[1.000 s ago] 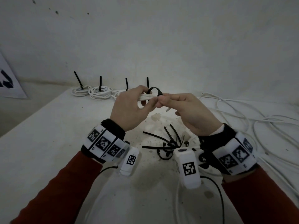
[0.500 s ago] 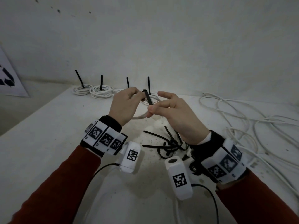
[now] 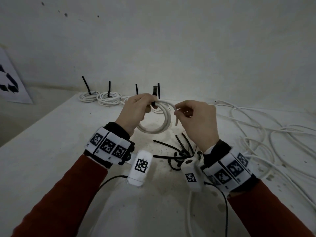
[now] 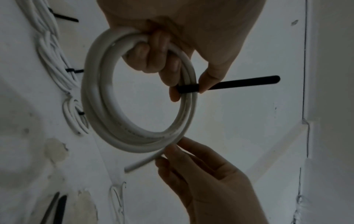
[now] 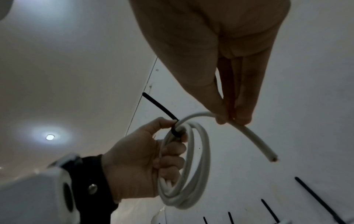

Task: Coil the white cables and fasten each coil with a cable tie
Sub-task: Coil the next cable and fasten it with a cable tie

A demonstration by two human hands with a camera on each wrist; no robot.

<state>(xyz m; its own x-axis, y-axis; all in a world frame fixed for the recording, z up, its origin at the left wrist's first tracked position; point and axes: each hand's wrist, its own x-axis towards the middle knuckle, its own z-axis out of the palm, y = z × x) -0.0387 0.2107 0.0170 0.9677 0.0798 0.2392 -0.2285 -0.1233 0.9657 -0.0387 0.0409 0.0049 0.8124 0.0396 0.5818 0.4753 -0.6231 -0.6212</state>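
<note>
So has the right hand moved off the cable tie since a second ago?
Yes. The right hand has shifted right of the black cable tie, away from the tied coils at the wall, and now pinches the white cable's free end.

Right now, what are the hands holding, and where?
Left hand grips the white coil beside its black tie; right hand pinches the cable's loose end.

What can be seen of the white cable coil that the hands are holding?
The white cable coil is a round loop of a few turns of smooth, plastic-looking cable, held above the table. A black cable tie is wrapped round the turns, its tail sticking out. The left hand grips the coil at the tie. One loose cut end stands out of the coil, and the right hand pinches the cable near it.
</note>
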